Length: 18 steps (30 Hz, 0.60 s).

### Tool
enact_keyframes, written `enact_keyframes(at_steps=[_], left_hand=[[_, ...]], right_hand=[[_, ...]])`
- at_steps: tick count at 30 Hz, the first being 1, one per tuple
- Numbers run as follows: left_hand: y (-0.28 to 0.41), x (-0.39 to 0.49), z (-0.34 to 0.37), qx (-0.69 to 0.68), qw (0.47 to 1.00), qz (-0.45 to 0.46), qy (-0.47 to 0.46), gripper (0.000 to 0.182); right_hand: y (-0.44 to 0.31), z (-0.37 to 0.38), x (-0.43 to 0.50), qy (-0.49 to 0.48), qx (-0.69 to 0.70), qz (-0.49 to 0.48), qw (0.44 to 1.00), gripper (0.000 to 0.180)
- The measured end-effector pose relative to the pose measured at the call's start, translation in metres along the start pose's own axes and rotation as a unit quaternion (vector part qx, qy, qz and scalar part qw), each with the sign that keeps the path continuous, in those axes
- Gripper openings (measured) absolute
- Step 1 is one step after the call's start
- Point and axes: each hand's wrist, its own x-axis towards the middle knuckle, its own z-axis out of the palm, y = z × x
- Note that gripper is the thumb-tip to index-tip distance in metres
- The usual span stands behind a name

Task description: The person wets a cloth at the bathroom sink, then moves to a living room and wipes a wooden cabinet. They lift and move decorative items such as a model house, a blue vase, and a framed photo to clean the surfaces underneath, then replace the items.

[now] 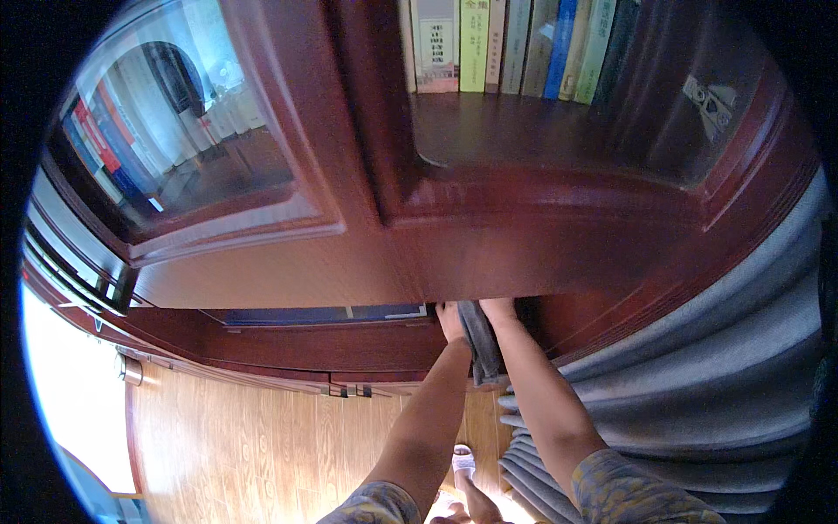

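Note:
Both of my hands reach into the open section of a dark red wooden bookcase (pixel 281 350), under the lower edge of its glass-doored upper part. A dark grey cloth (pixel 483 344) hangs between them over the front ledge. My left hand (pixel 452 322) is at the cloth's left side, its fingers partly hidden by the cabinet edge. My right hand (pixel 499 310) is at the cloth's right side, with its fingertips hidden under that edge. Whether either hand grips the cloth cannot be told. To the left, a dark blue flat item (pixel 321 316) lies inside the section.
Books (pixel 473 52) stand behind glass above, and more books (pixel 108 147) at the upper left. A grey curtain (pixel 707 386) hangs close on the right. Below are the wood floor (pixel 262 445), a slippered foot (pixel 463 458) and a metallic cylindrical object (pixel 129 370).

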Motion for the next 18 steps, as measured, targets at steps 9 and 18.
enact_keyframes(at_steps=[9, 18], left_hand=[[0.067, -0.023, -0.019, 0.449, 0.874, 0.182, 0.035, 0.034], [0.122, -0.031, -0.017, 0.398, 0.911, 0.08, -0.072, 0.06]], right_hand=[[-0.053, -0.02, 0.046, -0.001, 0.063, 0.027, 0.998, 0.045], [-0.162, -0.118, -0.065, 0.275, 0.386, 0.091, 0.876, 0.04]])
